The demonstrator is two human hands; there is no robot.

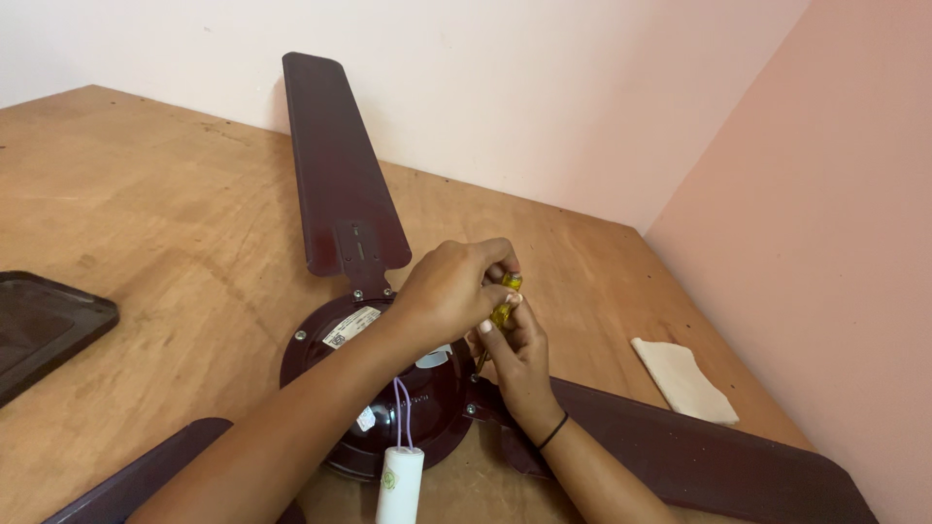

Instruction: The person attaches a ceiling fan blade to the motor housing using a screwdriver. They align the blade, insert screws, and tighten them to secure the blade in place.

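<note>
Three dark maroon blades spread from a ceiling fan (374, 383) lying on the wooden tabletop (146, 213). Over its round motor housing, both hands meet: the left hand (451, 291) and right hand (519, 354) close together on a yellow-handled screwdriver (505, 301) (tip at a blade bracket). A white capacitor (400, 480) hangs nearby; a folded cloth (684, 378) lies apart.

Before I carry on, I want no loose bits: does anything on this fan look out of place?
A white capacitor dangles off the motor housing on thin wires, unmounted. Nothing else looks odd.
</note>
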